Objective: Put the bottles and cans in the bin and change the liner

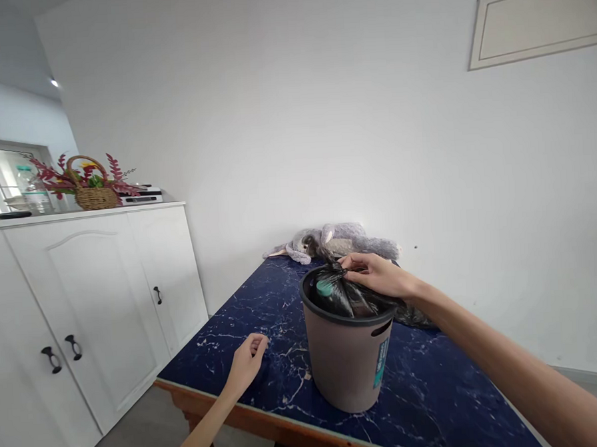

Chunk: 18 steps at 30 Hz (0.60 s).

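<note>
A grey-brown waste bin [348,364] stands on the dark blue marbled table [262,299]. A black plastic bag [339,293] sits inside it, bulging above the rim, with something teal showing through. My right hand [378,272] pinches the gathered top of the bag, fingers closed on it. My left hand [248,363] rests on the tabletop left of the bin, fingers loosely curled, holding nothing that I can see.
A grey plush toy [337,243] lies at the table's far end against the white wall. A white cabinet [90,314] stands to the left, bearing a wicker basket of flowers [89,184] and a plastic bottle [30,187]. The table's wooden edge [269,428] is near me.
</note>
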Tool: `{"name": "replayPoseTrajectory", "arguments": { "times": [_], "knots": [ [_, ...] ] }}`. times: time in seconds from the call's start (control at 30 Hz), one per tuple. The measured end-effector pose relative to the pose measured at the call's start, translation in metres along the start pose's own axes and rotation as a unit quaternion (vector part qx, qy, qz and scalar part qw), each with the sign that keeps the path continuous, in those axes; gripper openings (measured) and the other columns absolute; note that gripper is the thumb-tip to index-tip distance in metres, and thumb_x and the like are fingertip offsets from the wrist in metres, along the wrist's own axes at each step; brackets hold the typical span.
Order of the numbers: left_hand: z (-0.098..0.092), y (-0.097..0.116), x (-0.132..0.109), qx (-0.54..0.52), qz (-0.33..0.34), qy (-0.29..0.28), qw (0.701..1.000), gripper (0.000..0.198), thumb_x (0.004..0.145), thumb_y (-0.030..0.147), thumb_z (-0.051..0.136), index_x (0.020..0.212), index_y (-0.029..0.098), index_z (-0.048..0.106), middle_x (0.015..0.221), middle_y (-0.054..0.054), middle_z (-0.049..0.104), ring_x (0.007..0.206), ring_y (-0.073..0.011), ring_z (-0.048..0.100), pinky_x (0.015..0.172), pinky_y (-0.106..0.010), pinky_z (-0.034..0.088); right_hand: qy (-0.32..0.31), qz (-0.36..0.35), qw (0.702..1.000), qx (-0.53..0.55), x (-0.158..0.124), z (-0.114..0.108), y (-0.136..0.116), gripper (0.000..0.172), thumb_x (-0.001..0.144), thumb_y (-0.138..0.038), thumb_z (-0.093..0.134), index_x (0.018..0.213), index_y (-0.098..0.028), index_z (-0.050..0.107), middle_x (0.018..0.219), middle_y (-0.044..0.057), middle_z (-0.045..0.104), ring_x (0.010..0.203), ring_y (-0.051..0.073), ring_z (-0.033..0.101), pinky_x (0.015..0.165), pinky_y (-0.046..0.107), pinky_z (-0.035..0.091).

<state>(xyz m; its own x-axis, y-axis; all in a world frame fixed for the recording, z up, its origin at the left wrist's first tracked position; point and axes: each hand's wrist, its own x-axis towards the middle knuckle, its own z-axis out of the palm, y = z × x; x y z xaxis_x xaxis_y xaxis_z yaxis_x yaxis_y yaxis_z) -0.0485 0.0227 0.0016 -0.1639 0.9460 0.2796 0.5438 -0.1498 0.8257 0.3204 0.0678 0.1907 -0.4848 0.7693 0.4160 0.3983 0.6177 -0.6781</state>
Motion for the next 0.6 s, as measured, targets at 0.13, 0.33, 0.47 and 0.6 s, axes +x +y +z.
{"name": "replayPoseTrajectory", "arguments": {
  "times": [0.13, 0.33, 0.47, 0.6],
  "knots": [
    [0.001, -0.001, -0.005, 0.003, 0.018, -0.021, 1.000, 0.052, 0.087, 0.073, 0.056, 0.088, 0.023, 0.072, 0.094, -0.008, 0.078, 0.095, -0.0297, 0.072, 0.095, -0.043, 0.055, 0.008, -0.040, 0.996, 0.076, -0.017, 0.000, -0.007, 0.025, 0.091, -0.047, 0.066, 0.088, -0.023, 0.058, 0.133, 0.012, 0.066, 0.131, 0.029, 0.059, 0.103, 0.044, 0.052],
    [0.009, 0.065, -0.016, -0.124, 0.057, -0.053, 0.989, 0.052, 0.101, 0.068, 0.047, 0.124, 0.027, 0.068, 0.134, -0.009, 0.071, 0.132, -0.0293, 0.063, 0.116, -0.043, 0.047, 0.010, -0.029, 0.995, 0.091, -0.021, 0.000, -0.017, 0.022, 0.089, -0.040, 0.064, 0.085, -0.023, 0.052, 0.119, 0.009, 0.067, 0.105, 0.023, 0.064, 0.093, 0.040, 0.052],
    [0.023, 0.146, -0.024, -0.265, 0.120, -0.064, 0.955, 0.047, 0.110, 0.054, 0.039, 0.151, 0.033, 0.046, 0.165, -0.006, 0.045, 0.154, -0.0253, 0.040, 0.125, -0.041, 0.037, -0.001, -0.066, 0.995, 0.069, -0.018, 0.004, -0.028, 0.014, 0.086, -0.031, 0.062, 0.082, -0.023, 0.051, 0.096, 0.002, 0.063, 0.092, 0.020, 0.059, 0.085, 0.035, 0.049],
    [0.036, 0.185, -0.025, -0.287, 0.115, -0.019, 0.951, 0.038, 0.108, 0.035, 0.042, 0.146, 0.030, 0.043, 0.162, -0.007, 0.047, 0.153, -0.0250, 0.042, 0.124, -0.043, 0.038, -0.028, -0.086, 0.994, 0.066, -0.022, 0.002, -0.026, 0.011, 0.085, -0.024, 0.060, 0.080, -0.023, 0.050, 0.085, -0.001, 0.056, 0.083, 0.018, 0.054, 0.076, 0.031, 0.045]
  ]
}}
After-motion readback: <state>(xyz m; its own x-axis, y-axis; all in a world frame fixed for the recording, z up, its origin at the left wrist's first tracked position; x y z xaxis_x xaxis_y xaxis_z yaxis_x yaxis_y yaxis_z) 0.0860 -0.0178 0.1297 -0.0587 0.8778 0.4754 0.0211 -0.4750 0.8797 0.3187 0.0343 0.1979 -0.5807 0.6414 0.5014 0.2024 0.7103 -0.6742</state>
